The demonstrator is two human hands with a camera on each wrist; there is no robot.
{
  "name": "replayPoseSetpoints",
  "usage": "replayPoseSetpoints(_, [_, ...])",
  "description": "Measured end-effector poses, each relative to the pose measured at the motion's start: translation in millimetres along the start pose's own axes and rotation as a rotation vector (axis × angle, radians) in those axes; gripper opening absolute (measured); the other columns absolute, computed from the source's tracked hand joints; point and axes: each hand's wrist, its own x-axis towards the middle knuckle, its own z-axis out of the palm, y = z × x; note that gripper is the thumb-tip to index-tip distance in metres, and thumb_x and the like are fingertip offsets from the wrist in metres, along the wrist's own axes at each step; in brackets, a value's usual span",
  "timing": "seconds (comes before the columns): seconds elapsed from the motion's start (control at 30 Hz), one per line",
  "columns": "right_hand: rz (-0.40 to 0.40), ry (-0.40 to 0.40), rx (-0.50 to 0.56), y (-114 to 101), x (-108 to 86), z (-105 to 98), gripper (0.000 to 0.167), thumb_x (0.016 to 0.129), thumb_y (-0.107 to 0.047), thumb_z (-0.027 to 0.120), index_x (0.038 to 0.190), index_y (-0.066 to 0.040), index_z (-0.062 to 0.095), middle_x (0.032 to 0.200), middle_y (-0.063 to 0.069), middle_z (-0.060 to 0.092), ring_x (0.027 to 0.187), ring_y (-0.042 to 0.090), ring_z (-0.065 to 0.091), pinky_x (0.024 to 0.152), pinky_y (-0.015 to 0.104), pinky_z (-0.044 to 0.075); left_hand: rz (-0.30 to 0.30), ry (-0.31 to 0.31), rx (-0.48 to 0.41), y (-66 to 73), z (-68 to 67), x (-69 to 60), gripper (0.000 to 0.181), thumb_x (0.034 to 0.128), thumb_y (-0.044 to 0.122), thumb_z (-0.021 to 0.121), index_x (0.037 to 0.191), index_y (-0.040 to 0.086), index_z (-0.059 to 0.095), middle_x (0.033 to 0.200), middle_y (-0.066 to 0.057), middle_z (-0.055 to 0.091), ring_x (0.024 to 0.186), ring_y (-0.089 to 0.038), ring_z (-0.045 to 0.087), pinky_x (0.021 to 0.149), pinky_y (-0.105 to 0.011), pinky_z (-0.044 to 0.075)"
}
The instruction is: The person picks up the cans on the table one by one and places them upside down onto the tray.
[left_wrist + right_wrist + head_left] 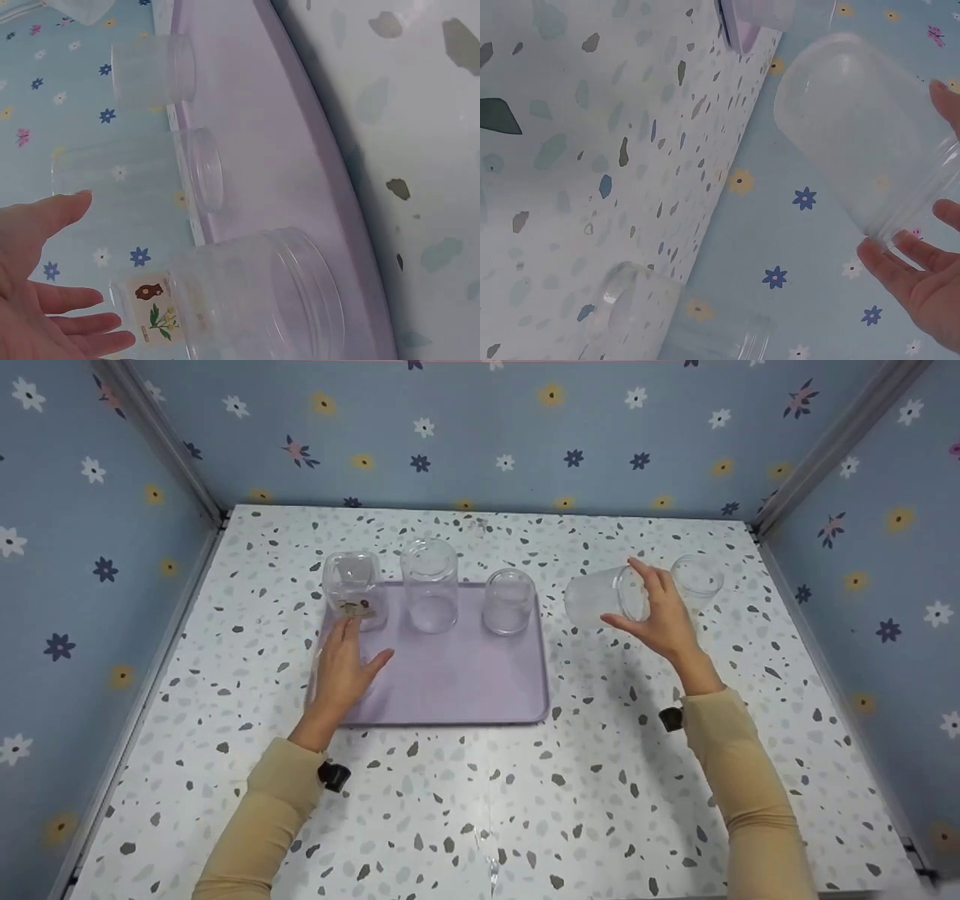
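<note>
My right hand (pixel 664 619) (pixel 934 289) grips a clear jar (pixel 596 598) (pixel 855 127) by its rim, thumb on one side and fingers on the other. The jar is held tilted, its base towards the tray (pixel 480 682). My left hand (pixel 343 671) (pixel 45 292), fingers spread, is over the tray's left side by a square clear jar with a bear-and-plant print (pixel 358 606) (pixel 159 311); contact is unclear. A tall clear jar (pixel 430 592) (pixel 127 172) and a short one (pixel 510 604) (pixel 154 71) stand along the tray's back edge.
Another clear jar (pixel 697 577) (pixel 641 307) stands on the speckled table (pixel 480 810) to the right, beyond my right hand. Flower-patterned panels (pixel 487 435) enclose the table at the back and both sides.
</note>
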Motion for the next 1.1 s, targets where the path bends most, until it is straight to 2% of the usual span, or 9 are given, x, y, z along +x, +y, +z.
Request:
replayPoseSetpoints(0.27, [-0.048,0.113,0.121,-10.6,-11.4,10.7,0.083,0.068,-0.032,0.076,0.137,-0.015,0.033,0.122,0.014,0.040,0.100,0.030,0.047,0.081,0.043,0.044,0.088,0.083,-0.098,17.8,3.5,-2.1,0.060,0.0754,0.019,0.071,0.121,-0.010,0.046,0.131,-0.022,0.037,0.123,-0.034,0.032,0.101,-0.039,0.023])
replayPoseSetpoints(0.5, [-0.059,0.169,0.214,-23.9,-20.9,24.2,0.080,0.069,-0.028,0.076,0.135,-0.011,0.035,0.121,0.015,0.043,0.098,0.028,0.048,0.076,0.043,0.046,0.081,0.114,-0.140,32.7,9.3,-5.4,0.058,0.0789,0.024,0.067,0.121,-0.010,0.047,0.130,-0.023,0.039,0.122,-0.034,0.033,0.102,-0.039,0.022])
replayPoseSetpoints(0.67, [-0.045,0.198,0.280,-35.2,-26.2,34.9,0.078,0.069,-0.024,0.076,0.135,-0.009,0.036,0.119,0.015,0.044,0.096,0.026,0.050,0.074,0.043,0.047,0.091,0.133,-0.210,40.2,14.8,-6.2,0.058,0.0821,0.026,0.064,0.123,-0.010,0.045,0.130,-0.022,0.039,0.123,-0.034,0.031,0.103,-0.037,0.021])
replayPoseSetpoints(0.9, [-0.022,0.186,0.365,-81.1,-34.5,30.6,0.074,0.068,-0.003,0.075,0.129,0.009,0.035,0.115,0.029,0.043,0.093,0.040,0.050,0.072,0.053,0.045,0.118,0.135,-0.304,48.6,26.0,-7.5,0.052,0.0881,0.026,0.055,0.126,-0.008,0.043,0.130,-0.021,0.040,0.122,-0.030,0.034,0.103,-0.035,0.022])
replayPoseSetpoints(1.1, [-0.008,0.175,0.410,-86.6,-40.2,36.4,0.072,0.069,-0.001,0.073,0.129,0.009,0.035,0.115,0.031,0.043,0.092,0.039,0.051,0.072,0.052,0.046,0.152,0.121,-0.358,58.6,38.1,-5.1,0.049,0.0894,0.024,0.053,0.126,-0.006,0.043,0.129,-0.021,0.040,0.121,-0.029,0.035,0.102,-0.035,0.023])
